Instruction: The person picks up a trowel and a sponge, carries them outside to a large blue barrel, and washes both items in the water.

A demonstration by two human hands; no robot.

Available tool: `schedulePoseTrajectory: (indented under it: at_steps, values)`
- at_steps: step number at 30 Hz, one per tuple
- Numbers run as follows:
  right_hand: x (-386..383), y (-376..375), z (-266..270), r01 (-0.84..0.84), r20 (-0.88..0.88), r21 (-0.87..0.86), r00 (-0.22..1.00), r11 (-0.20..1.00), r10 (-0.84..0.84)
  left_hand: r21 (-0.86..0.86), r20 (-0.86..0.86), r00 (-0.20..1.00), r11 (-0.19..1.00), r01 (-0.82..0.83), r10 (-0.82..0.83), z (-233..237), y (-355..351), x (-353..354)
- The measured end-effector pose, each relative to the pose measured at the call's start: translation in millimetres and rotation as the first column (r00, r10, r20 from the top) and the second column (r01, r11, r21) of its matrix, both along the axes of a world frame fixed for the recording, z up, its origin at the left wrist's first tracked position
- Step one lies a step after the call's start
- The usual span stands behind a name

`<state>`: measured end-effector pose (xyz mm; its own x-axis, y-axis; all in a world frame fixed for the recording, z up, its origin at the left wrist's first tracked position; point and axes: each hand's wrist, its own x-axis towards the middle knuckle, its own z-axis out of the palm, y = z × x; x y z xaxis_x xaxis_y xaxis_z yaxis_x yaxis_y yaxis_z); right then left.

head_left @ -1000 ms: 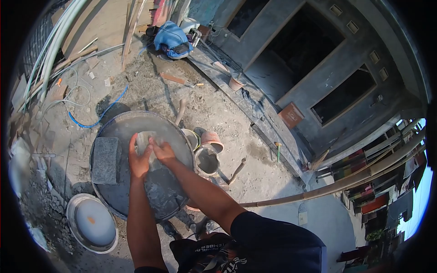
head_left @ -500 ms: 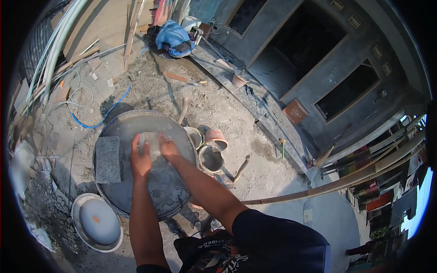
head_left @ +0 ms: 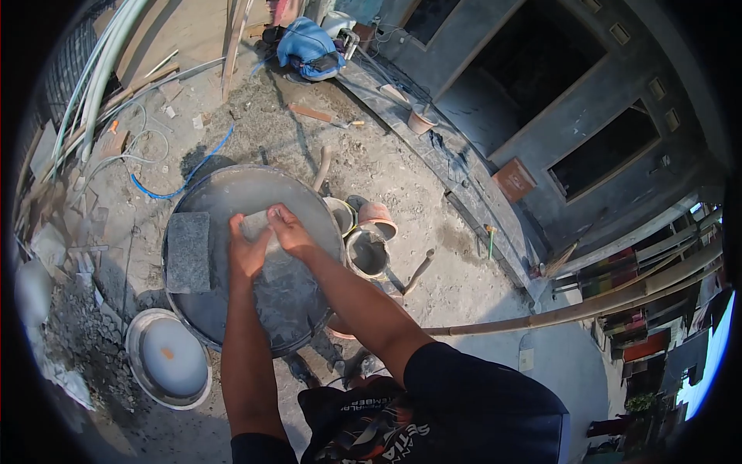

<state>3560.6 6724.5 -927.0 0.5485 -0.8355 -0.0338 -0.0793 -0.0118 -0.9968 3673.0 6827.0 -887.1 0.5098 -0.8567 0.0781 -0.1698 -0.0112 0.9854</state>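
Note:
Over a large round tub (head_left: 332, 255) of grey, wet-looking material, both my hands grip a light grey block (head_left: 256, 224). My left hand (head_left: 247, 251) has its fingers against the block's left side. From the right, my right hand (head_left: 289, 232) wraps its fingers over the opposite end, its thumb on the near side. Part of the block is hidden behind the fingers. A darker grey rectangular slab (head_left: 188, 252) lies at the tub's left side, beside my left hand.
Buckets (head_left: 368, 254) stand right of the tub, and a basin (head_left: 168, 359) of cloudy liquid sits at lower left. A blue hose (head_left: 182, 189) lies behind it. Farther back, a person in blue (head_left: 311, 48) crouches near the step. A bamboo pole (head_left: 541, 319) crosses at right.
My hands have drawn closer together around the block, and it appears more tilted. The whole view has shifted slightly; the dark slab stays in its place in the tub.

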Motion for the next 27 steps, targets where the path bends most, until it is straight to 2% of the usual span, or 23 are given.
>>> schedulePoseTrajectory:
  at_steps: [1, 2, 4, 7, 9, 11, 12, 13, 15, 16, 19, 22, 24, 25, 27]
  values:
    - [1, 1, -8, -0.052, 0.057, 0.024, 0.997, 0.998, 0.051, -0.038, 0.106, 0.989, 0.994, -0.103, 0.106, -21, -7, 2]
    - [1, 5, -12, -0.062, 0.079, 0.018, 0.995, 0.998, 0.06, -0.044, 0.127, 0.985, 0.993, -0.111, 0.116, -28, -5, 4]
    - [4, 2, -10, -0.035, -0.004, -0.04, 0.999, 0.999, 0.035, -0.028, 0.108, 0.991, 0.997, -0.078, 0.081, -24, -11, 7]
    - [10, -3, -34, 0.014, 0.127, -0.116, 0.992, 0.993, 0.001, -0.081, 0.119, 0.984, 0.989, -0.127, 0.136, -42, -20, 9]
    - [7, -7, -44, 0.026, 0.107, -0.053, 0.994, 0.998, -0.02, -0.051, 0.121, 0.982, 0.989, -0.14, 0.146, -30, -17, 6]
    - [-4, 1, -26, -0.033, 0.0, -0.1, 0.999, 0.994, 0.033, -0.034, 0.093, 0.988, 0.993, -0.117, 0.12, -25, -10, -1]
    - [-3, 7, -22, 0.018, -0.021, -0.191, 1.0, 0.981, -0.022, -0.054, 0.074, 0.991, 0.993, -0.103, 0.107, -23, -11, 0]
    - [0, 15, -13, 0.011, 0.086, -0.157, 0.996, 0.988, 0.002, -0.081, 0.085, 0.992, 0.993, -0.089, 0.096, -34, -15, 4]
    - [6, 18, -10, -0.007, 0.215, -0.049, 0.976, 0.999, 0.018, -0.097, 0.054, 0.995, 0.992, -0.077, 0.083, -15, -6, 6]
    - [5, 19, -16, -0.029, 0.211, -0.019, 0.977, 0.999, 0.033, -0.067, 0.052, 0.993, 0.993, -0.1, 0.103, -18, -1, 5]
    - [15, 5, -18, 0.036, 0.172, -0.098, 0.985, 0.995, -0.019, -0.082, 0.126, 0.989, 0.994, -0.068, 0.078, -13, -6, 11]
    - [12, 9, -18, 0.032, 0.216, -0.144, 0.976, 0.989, -0.001, -0.123, 0.12, 0.979, 0.981, -0.149, 0.164, -14, -8, 7]
    - [9, 17, -9, 0.051, 0.039, -0.25, 0.998, 0.967, -0.042, -0.173, 0.201, 0.931, 0.947, -0.272, 0.304, -22, -11, 6]
    - [6, 22, -6, 0.052, 0.043, -0.245, 0.998, 0.968, -0.043, -0.169, 0.207, 0.93, 0.948, -0.271, 0.303, -22, -10, 5]
    - [2, 28, 2, -0.005, -0.134, -0.159, 0.991, 0.987, -0.017, -0.279, 0.297, 0.833, 0.876, -0.392, 0.467, -20, -12, 5]
